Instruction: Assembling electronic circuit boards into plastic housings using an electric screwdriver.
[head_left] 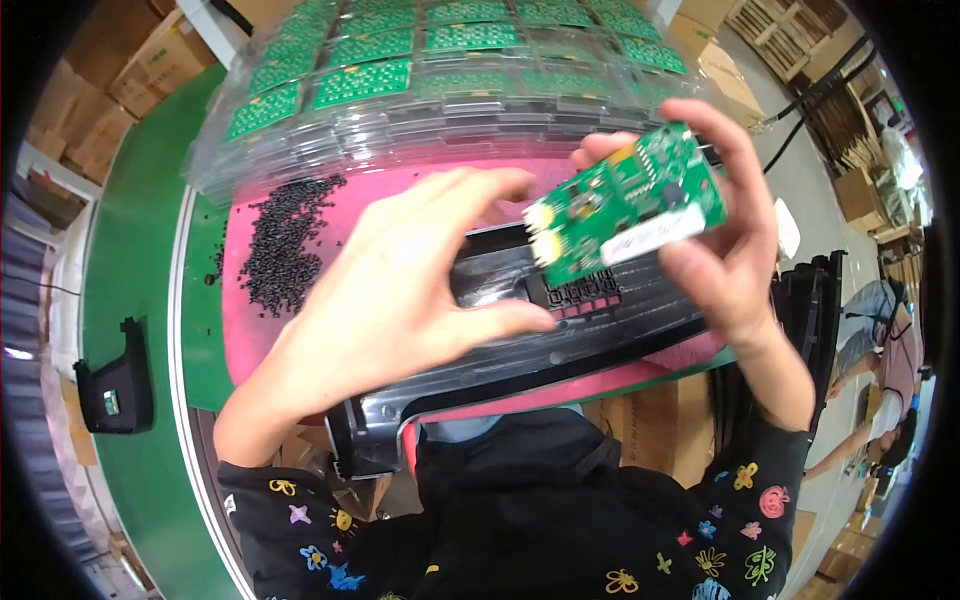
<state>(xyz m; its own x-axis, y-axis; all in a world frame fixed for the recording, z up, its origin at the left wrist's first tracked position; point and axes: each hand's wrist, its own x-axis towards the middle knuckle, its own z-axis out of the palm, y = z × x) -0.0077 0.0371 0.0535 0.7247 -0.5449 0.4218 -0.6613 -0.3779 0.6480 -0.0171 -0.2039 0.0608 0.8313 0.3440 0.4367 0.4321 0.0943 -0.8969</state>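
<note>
Right of centre in the frame, the right hand (738, 255) has the green circuit board (625, 205) gripped between thumb and curled fingers, tilted above a long black case (650, 312) mid-frame. And here's the left hand (395, 275), left of centre, thumb and fingers parted wide near the board's left end, nothing visible in its grasp, while small black pieces (285, 245) lie heaped at centre left!

This was an electronics assembly workshop. Stacked clear plastic trays (345, 145) of rectangular green circuit boards (362, 84) and a heap of small black pieces (283, 245) shared a green worktop (205, 335), with brown cardboard boxes (165, 68) nearby.
</note>
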